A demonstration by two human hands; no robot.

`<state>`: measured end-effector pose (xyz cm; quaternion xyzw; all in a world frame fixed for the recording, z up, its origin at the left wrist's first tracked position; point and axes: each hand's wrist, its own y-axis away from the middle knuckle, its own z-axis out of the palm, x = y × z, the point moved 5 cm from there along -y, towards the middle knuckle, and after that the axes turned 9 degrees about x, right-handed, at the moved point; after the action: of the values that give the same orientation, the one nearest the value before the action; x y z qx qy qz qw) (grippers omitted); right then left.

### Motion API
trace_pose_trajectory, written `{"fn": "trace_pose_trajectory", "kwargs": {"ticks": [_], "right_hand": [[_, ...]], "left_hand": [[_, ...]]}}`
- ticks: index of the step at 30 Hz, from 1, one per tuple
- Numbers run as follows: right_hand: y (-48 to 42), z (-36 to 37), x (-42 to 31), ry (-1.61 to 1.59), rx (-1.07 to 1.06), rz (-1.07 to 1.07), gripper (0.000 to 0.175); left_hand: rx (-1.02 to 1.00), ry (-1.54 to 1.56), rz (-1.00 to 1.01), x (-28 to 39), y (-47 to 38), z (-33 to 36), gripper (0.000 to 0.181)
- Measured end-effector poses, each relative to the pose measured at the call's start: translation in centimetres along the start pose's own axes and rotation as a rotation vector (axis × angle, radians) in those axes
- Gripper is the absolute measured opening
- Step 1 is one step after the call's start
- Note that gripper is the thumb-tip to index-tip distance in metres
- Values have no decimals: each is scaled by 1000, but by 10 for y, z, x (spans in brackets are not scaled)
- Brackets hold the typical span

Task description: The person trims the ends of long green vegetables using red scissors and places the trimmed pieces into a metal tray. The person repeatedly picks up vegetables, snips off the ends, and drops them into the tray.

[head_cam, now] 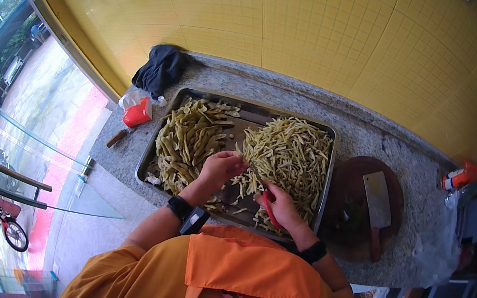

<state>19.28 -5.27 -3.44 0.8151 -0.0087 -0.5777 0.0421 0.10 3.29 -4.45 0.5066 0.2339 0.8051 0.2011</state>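
A rectangular metal tray (328, 172) lies before me on the counter. On its left is a heap of larger, flat yellow-green pod-like pieces (191, 137); on its right is a bigger heap of slim yellow-green strips (292, 150). What food they are cannot be told for sure. My left hand (222, 169) is between the heaps, its fingertips pinched on a small pale piece (239, 151) that they mostly hide. Red-handled scissors (270, 209) are in my right hand (284, 208), low over the right heap. Their blades are mostly hidden.
Right of the tray, a cleaver (378, 199) rests on a round dark chopping board (332, 238). To the left lie a dark cloth (160, 70), a red tissue pack (137, 113) and a short brown object (116, 138). A yellow tiled wall (314, 25) backs the granite counter (414, 223).
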Motion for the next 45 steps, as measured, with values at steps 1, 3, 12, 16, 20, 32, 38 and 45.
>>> {"fn": "trace_pose_trajectory", "kwargs": {"ticks": [1,3,12,16,20,32,38,45], "right_hand": [[-2,1,-2,30,15,2,60],[-5,6,-3,56,37,1,59],[-13,20,-17,78,143,-51,53],[-11,20,-27,73,152,-30,44],[-7,22,-29,105,149,35,42],[-6,26,-19,100,228,13,48],[-7,25,5,-145,222,234,34],[-6,10,8,-362,269,409,33]], "left_hand": [[4,7,-14,-2,-3,-1,10],[-30,14,-29,-3,-9,-2,10],[-99,-99,-62,-4,-16,-1,9],[-132,-135,-82,0,-21,0,8],[-162,-181,-139,2,-24,-4,8],[-318,-369,-210,6,-21,5,13],[-382,-628,-131,11,-33,10,17],[-175,-1230,647,77,-108,12,25]]}}
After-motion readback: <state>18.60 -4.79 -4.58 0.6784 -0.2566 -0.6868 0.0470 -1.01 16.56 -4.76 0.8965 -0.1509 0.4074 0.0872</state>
